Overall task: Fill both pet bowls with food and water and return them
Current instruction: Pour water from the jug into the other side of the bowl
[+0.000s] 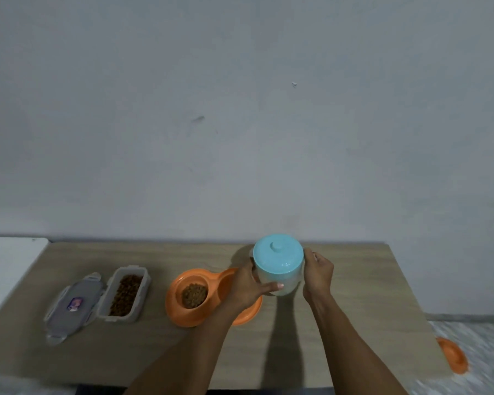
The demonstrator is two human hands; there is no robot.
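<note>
An orange double pet bowl (180, 315) lies on the wooden table (340, 323); its left cup holds brown kibble (194, 295), its right cup is mostly hidden behind my left hand. A white jug with a light blue lid (278, 253) is lifted just right of the bowl. My left hand (248, 289) grips the jug's left side, thumb across its front. My right hand (318, 270) holds its right side. A second orange bowl (454, 354) lies on the floor at the right.
An open clear container of kibble (126, 295) stands at the table's left, with its grey clip lid (72, 306) lying beside it. A white surface (6, 266) adjoins the table on the far left. A plain wall stands behind.
</note>
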